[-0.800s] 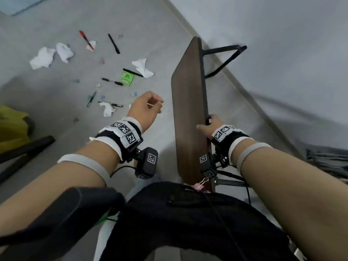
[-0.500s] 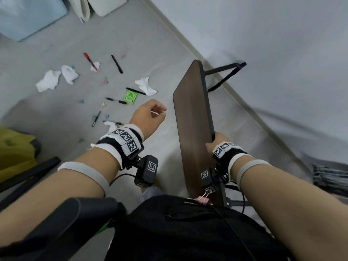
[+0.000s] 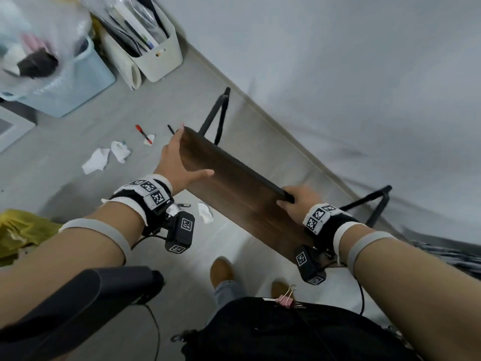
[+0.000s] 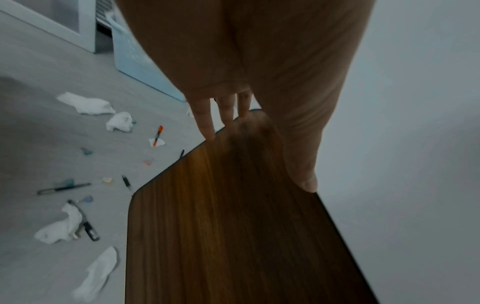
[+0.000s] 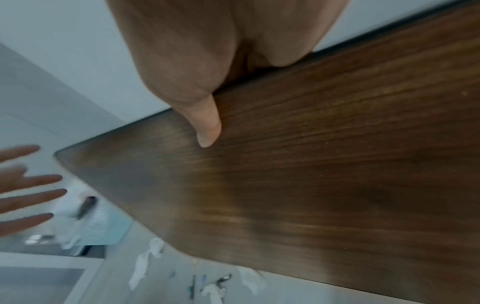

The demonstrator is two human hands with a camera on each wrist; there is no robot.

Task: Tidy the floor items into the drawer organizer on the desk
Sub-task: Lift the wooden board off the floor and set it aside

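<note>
A dark wooden desk (image 3: 234,183) with black legs is tilted above the floor. My left hand (image 3: 177,162) rests on its far left end, fingers straight along the edge (image 4: 207,123) and thumb flat on the top. My right hand (image 3: 294,201) grips the long far edge, thumb (image 5: 207,127) pressed on the wood (image 5: 311,185). On the floor to the left lie a red marker (image 3: 143,134), a black pen (image 3: 171,129), crumpled tissues (image 3: 96,160) and more pens (image 4: 63,188). No drawer organizer is in view.
A light blue basket (image 3: 65,87) and a white bin of papers (image 3: 158,56) stand by the wall at the back left. A black chair armrest (image 3: 78,303) is at the lower left, with yellow cloth (image 3: 18,233) beside it. My brown shoes (image 3: 221,272) stand under the desk.
The desk has swung from standing on its edge toward level. My left hand, earlier curled beside it, has opened and moved onto the desk's end. My right hand keeps its grip on the edge.
</note>
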